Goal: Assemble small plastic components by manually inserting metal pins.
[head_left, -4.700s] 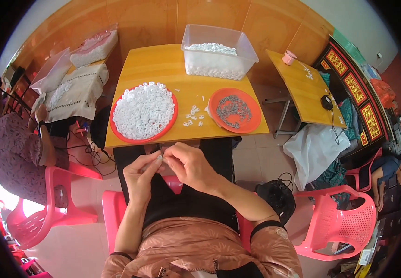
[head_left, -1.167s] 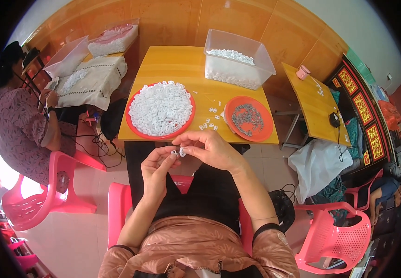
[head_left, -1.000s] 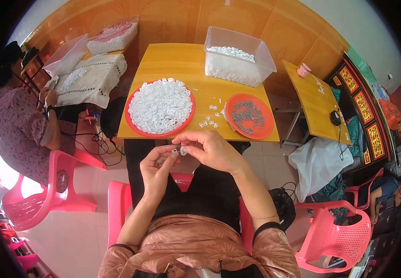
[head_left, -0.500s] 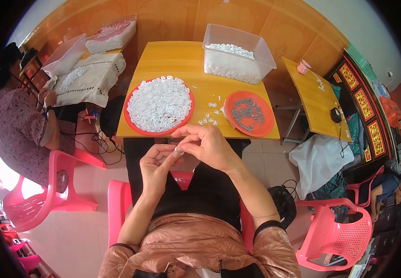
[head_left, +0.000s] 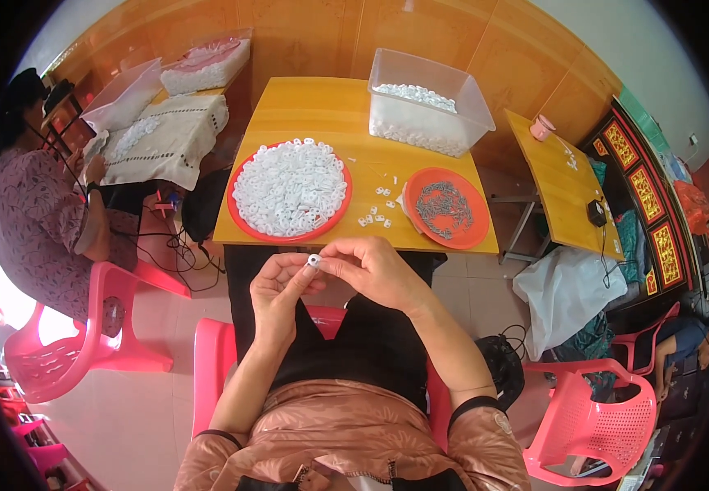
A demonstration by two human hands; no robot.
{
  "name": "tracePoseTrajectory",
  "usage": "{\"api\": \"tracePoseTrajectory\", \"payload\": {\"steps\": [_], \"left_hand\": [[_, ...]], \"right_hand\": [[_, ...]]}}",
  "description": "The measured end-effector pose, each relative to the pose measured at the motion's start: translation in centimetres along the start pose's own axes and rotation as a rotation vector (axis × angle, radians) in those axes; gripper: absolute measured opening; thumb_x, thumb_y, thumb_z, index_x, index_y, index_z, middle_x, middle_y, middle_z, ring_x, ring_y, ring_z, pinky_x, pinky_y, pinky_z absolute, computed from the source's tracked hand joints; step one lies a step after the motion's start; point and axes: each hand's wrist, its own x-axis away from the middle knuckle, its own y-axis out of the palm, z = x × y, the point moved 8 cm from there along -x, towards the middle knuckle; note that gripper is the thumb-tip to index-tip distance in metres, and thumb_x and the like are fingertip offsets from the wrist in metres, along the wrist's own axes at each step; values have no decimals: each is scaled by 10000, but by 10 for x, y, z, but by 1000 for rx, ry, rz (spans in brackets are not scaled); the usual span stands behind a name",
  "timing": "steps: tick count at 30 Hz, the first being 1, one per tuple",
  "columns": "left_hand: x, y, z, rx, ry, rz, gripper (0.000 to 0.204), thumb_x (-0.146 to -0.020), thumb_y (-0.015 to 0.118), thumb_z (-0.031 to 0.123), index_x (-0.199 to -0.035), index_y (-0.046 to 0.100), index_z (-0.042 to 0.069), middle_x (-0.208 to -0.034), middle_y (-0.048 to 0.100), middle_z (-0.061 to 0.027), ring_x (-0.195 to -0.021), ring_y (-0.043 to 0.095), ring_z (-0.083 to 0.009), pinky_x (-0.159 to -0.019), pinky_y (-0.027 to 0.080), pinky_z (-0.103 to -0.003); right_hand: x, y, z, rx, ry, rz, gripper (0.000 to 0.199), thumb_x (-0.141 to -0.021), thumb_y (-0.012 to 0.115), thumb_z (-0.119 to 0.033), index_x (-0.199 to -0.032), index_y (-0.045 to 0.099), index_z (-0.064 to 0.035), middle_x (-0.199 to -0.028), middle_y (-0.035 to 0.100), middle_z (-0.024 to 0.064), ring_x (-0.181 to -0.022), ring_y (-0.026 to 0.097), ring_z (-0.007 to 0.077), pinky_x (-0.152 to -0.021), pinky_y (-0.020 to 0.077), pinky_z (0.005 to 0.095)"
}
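Between the thumb and fingers of my left hand [head_left: 277, 296] is a small white plastic piece [head_left: 313, 260] with a dark hole facing up. My right hand [head_left: 375, 274] meets it from the right, thumb and forefinger pinched at its edge; anything tiny between those fingertips is too small to make out. Both hands are over my lap, just off the table's near edge. Beyond them, a red round tray [head_left: 346, 214] is heaped with white two-holed plastic pieces [head_left: 289, 188]. An orange-red plate [head_left: 477, 231] to the right carries many small grey metal screws [head_left: 444, 209].
Several loose white pieces [head_left: 377, 219] lie on the yellow table [head_left: 309, 102] between tray and plate. A clear plastic bin [head_left: 428, 135] of white pieces stands at the back. Another person [head_left: 39, 221] sits at the left; a pink chair [head_left: 592, 417] stands at the right.
My right hand has come down slightly, its fingers now closer together at the white piece. That piece has turned so its hole shows. The whole view has shifted slightly.
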Motion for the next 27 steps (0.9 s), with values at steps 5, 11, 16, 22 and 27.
{"api": "tracePoseTrajectory", "payload": {"steps": [5,11,16,22,27], "left_hand": [[-2,-1,-1,-90,71,-174,271,-856,646,98,-1098,602,-16,-967,625,-77,-850,592,-112,-734,465,-225],[1,12,14,-128,298,-323,332,-856,649,206,-1118,624,4,-1102,565,-87,-1045,523,-193,-909,411,-325],[5,11,22,-188,487,-252,331,-853,645,261,-1062,641,3,-1067,595,-111,-1061,531,-258,-935,407,-376],[9,8,25,-285,576,-179,300,-852,645,255,-994,652,-9,-1052,605,-114,-1089,525,-282,-937,407,-394],[6,2,13,-47,379,-125,307,-868,630,248,-1034,633,-10,-1084,579,-104,-1064,531,-229,-930,400,-359]], "right_hand": [[1,1,1,-156,68,-99,149,-893,601,-131,-913,648,9,-758,618,0,-696,518,39,-632,443,214],[5,10,-3,-311,103,-141,168,-887,615,-143,-897,649,21,-773,627,-5,-698,526,42,-626,441,217],[6,15,-2,-370,116,-162,182,-894,616,-162,-941,664,7,-765,618,-9,-699,519,42,-616,433,199],[5,26,6,-472,157,-171,197,-917,586,-197,-884,638,-10,-691,557,-18,-617,487,36,-541,401,177],[5,34,6,-503,143,-177,234,-934,554,-240,-857,601,-25,-655,527,-8,-535,454,46,-478,367,185]]}}
